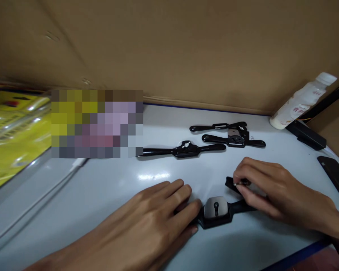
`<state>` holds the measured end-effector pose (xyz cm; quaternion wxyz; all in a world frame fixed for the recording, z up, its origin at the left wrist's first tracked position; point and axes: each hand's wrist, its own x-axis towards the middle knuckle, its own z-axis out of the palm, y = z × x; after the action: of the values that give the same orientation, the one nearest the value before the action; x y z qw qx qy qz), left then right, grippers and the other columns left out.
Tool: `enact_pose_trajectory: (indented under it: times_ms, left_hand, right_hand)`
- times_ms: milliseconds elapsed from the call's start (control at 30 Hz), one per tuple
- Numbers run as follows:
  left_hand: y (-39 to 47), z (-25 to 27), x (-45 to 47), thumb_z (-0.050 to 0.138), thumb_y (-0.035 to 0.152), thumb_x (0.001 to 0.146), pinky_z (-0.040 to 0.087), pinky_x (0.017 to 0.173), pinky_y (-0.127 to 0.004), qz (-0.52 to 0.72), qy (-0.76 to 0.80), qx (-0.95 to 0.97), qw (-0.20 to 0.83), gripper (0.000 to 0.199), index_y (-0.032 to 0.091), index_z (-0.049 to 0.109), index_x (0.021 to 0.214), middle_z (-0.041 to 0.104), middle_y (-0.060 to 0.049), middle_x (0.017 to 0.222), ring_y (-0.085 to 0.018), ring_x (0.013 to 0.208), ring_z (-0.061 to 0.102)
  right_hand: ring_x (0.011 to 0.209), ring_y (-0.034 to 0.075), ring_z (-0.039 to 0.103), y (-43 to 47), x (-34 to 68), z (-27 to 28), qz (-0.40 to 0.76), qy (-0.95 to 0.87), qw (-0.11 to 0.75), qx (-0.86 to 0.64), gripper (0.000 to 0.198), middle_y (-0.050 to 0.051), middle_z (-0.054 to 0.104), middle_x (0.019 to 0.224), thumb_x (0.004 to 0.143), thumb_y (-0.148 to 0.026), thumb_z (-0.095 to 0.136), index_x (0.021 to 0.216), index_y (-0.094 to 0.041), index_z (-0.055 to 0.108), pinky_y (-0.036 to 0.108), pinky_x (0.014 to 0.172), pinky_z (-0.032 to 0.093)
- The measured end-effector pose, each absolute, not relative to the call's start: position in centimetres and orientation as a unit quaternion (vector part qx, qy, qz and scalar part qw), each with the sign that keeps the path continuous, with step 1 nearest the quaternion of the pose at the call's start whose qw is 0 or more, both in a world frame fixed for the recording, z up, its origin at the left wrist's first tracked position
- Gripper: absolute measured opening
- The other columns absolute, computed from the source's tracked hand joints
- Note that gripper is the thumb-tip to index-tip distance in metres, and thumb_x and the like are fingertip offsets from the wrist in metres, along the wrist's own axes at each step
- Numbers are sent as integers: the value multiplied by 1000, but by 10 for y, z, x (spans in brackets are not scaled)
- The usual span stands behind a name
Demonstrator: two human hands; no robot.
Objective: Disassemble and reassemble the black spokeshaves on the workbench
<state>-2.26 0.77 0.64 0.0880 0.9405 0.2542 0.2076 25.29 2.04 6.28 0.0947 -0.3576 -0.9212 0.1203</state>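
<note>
A black spokeshave (217,224) lies on the white tabletop in front of me. My left hand (158,214) is closed around its left handle. On the spokeshave's body sits a silver blade (210,210) with a keyhole slot, and a dark screw head shows in the slot. Over the right handle, my right hand (279,188) pinches a small black metal cap piece (230,183) with a bright screw-like bit at the fingertips. The fingers hide much of that piece. Behind them lie other black spokeshaves: one (186,151) at centre, one (234,141) farther right, one (207,127) at the back.
Yellow plastic-wrapped packages (17,131) lie at left beside a blurred-out patch. A white cable (45,201) runs across the left side. At right a white bottle (299,103) leans near a black box (307,136) and a dark phone-like slab (335,180). A cardboard wall (169,52) borders the back.
</note>
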Motion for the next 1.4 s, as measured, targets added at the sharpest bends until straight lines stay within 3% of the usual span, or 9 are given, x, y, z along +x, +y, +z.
enact_pose_trajectory:
  times_ms: [133, 467, 700, 967, 1133, 1267, 1400]
  left_hand:
    - [8, 8, -21, 47, 16, 102, 45, 68, -34, 210, 257, 939, 96, 18, 20, 65, 101, 64, -4, 87, -22, 77, 57]
    - [7, 9, -21, 56, 14, 97, 38, 64, -33, 202, 263, 937, 109, 12, 20, 58, 87, 58, -2, 82, -20, 72, 51]
    - [7, 7, -20, 58, 17, 98, 37, 63, -34, 201, 258, 940, 95, 7, 20, 58, 91, 58, -2, 83, -21, 72, 51]
    - [7, 8, -20, 58, 17, 97, 37, 64, -35, 200, 258, 941, 90, 8, 20, 57, 90, 58, -2, 84, -21, 73, 51]
    - [8, 7, -19, 64, 18, 95, 37, 65, -36, 194, 259, 942, 92, 11, 21, 55, 89, 58, -2, 84, -22, 75, 51]
    - [8, 5, -20, 64, 17, 95, 36, 65, -36, 188, 260, 942, 96, 11, 21, 55, 90, 58, -2, 86, -22, 74, 50]
    - [8, 7, -22, 66, 13, 91, 36, 65, -36, 174, 249, 949, 91, 13, 21, 56, 90, 59, -2, 87, -21, 75, 50]
  right_hand:
    - [81, 15, 59, 11, 242, 61, 157, -931, 77, -321, 15, 4, 64, 93, 98, -9, 49, 100, -20, 60, 27, 71, 49]
    - [79, 18, 62, 1, 228, 47, 83, -959, 45, -268, 25, 5, 66, 89, 87, 0, 49, 93, -19, 63, 29, 68, 54]
    - [97, 17, 66, 3, 236, 40, 151, -948, 128, -248, 37, 5, 74, 106, 90, 3, 48, 119, -16, 62, 30, 97, 56]
    - [82, 20, 57, 3, 229, 43, 96, -946, 122, -285, 20, 8, 66, 92, 98, -7, 50, 100, -14, 69, 33, 73, 53]
    - [81, 21, 58, -1, 230, 42, 91, -941, 100, -310, 15, 5, 62, 86, 101, -22, 52, 99, -18, 66, 35, 75, 52]
    - [82, 20, 59, -2, 233, 44, 93, -949, 71, -293, 13, 4, 63, 88, 100, -18, 51, 102, -19, 64, 33, 75, 52]
    - [77, 19, 57, -1, 236, 49, 82, -947, 76, -301, 14, 2, 62, 83, 100, -18, 51, 93, -20, 62, 31, 71, 49]
